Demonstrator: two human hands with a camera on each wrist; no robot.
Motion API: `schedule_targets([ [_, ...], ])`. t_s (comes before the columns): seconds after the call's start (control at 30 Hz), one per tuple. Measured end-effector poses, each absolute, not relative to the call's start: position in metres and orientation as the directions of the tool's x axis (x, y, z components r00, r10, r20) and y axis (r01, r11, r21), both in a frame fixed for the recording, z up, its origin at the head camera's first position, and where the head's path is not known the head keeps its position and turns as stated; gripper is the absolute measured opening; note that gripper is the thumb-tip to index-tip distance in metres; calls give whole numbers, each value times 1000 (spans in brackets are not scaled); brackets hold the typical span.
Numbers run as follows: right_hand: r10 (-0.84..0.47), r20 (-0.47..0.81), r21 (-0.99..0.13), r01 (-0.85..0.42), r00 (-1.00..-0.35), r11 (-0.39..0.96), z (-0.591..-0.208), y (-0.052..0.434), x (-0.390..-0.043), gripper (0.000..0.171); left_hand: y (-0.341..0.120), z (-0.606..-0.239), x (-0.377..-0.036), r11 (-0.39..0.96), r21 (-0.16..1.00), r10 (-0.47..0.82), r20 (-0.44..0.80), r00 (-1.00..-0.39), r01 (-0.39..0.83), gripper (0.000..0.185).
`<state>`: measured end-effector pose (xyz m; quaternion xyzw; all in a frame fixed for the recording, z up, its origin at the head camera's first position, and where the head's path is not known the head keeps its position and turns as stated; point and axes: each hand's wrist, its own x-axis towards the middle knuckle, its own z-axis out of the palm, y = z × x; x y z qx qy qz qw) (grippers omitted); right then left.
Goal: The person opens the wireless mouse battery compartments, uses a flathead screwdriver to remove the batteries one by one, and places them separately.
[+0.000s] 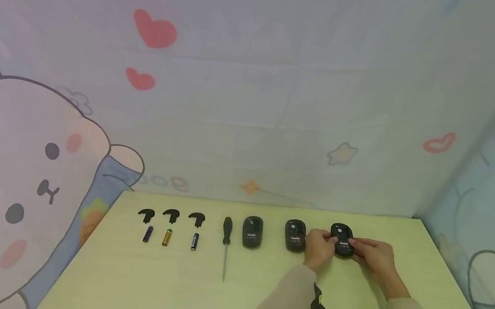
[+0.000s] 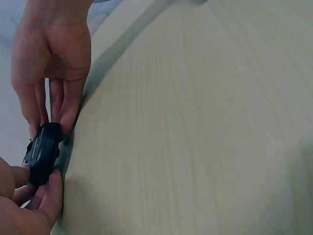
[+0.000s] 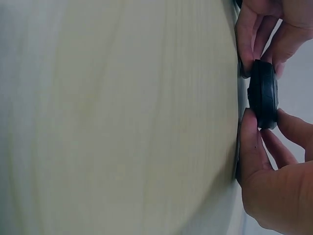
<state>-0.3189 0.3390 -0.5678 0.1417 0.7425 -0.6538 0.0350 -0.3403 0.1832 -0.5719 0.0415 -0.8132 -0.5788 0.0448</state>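
Observation:
Three black computer mice lie underside up in a row on the pale wooden table (image 1: 166, 289). Both hands are on the rightmost mouse (image 1: 341, 240). My left hand (image 1: 331, 242) pinches its left side and my right hand (image 1: 355, 249) pinches its right side. In the left wrist view the mouse (image 2: 43, 152) sits between the left hand (image 2: 41, 188) below and the right hand (image 2: 54, 120) above. The right wrist view shows the mouse (image 3: 264, 95) edge-on, with the right hand (image 3: 257, 129) below it and the left hand (image 3: 259, 54) above it.
The other two mice (image 1: 295, 235) (image 1: 252, 232) lie to the left. Further left are a screwdriver (image 1: 225, 244), three batteries (image 1: 166, 237) and three black battery covers (image 1: 171, 215). A patterned cloth wall (image 1: 254, 98) closes off the back and sides.

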Motion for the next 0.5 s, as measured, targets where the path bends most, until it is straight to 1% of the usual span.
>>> schedule_targets([
  [0.4, 242, -183, -951, 234, -953, 201, -569, 331, -322, 50, 187, -568, -343, 474, 880, -115, 16, -993, -40, 11],
  [0.5, 252, -166, -952, 222, -953, 213, -568, 330, -320, 49, 188, -569, -343, 517, 855, -101, 36, -994, -22, 11],
])
